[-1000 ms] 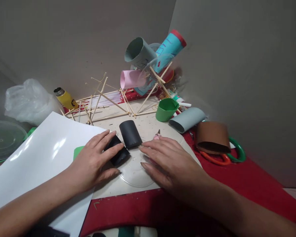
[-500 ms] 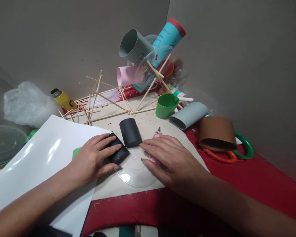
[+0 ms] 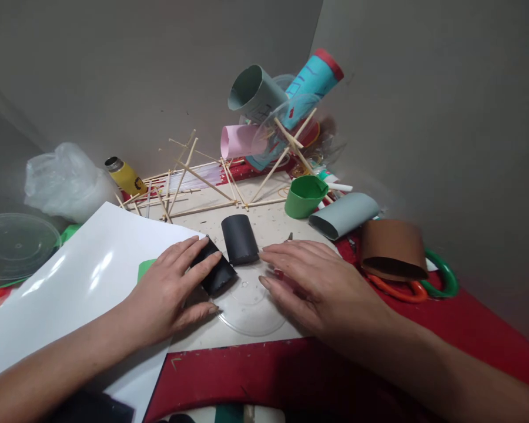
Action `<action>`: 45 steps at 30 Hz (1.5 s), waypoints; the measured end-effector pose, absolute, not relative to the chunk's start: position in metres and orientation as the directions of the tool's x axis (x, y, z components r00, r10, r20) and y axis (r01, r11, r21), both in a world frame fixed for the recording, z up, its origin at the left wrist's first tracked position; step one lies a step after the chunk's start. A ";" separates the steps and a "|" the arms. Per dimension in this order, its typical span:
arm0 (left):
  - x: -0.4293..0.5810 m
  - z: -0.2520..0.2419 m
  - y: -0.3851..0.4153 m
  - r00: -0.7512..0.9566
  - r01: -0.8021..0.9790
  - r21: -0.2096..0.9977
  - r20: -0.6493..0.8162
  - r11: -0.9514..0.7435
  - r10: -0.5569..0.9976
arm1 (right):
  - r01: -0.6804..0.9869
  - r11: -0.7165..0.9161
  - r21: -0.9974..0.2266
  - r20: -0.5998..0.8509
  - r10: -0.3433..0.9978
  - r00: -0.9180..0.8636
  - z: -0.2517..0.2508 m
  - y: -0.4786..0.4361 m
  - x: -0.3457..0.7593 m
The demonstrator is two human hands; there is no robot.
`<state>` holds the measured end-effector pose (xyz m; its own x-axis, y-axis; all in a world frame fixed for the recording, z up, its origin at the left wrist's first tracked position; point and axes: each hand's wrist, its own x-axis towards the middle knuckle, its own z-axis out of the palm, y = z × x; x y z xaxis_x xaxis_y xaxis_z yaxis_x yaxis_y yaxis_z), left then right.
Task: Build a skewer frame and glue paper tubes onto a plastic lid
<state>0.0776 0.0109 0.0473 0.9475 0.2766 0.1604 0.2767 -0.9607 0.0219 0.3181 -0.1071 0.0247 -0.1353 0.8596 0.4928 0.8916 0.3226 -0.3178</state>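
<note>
Left hand (image 3: 171, 288) grips the near black paper tube (image 3: 214, 268), thumb and fingers closed over it, its long axis running toward 2 o'clock. A second black tube (image 3: 239, 238) lies at 1 o'clock, touching the first, long axis toward 12. Right hand (image 3: 321, 288) rests open, flat on the surface (image 3: 268, 226), fingertips just short of that second tube.

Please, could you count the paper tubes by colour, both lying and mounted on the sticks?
Black tubes: 2
Grey tubes: 2
Brown tube: 1
Green tube: 1
Pink tube: 1
Turquoise tube: 1
Total: 8
</note>
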 end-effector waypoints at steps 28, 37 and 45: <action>0.080 -0.006 -0.038 0.984 0.116 -0.074 0.141 -0.990 0.105 | 0.646 0.430 -0.631 -0.156 0.745 -0.649 0.052 0.041 0.273; 0.077 -0.001 -0.037 0.994 0.035 -0.148 0.103 -0.988 0.020 | 0.572 0.420 -0.705 -0.175 0.678 -0.714 0.044 0.058 0.280; 0.079 -0.006 -0.036 0.972 0.065 -0.134 0.231 -0.989 0.033 | 0.528 0.440 -0.726 -0.156 0.644 -0.749 0.040 0.061 0.282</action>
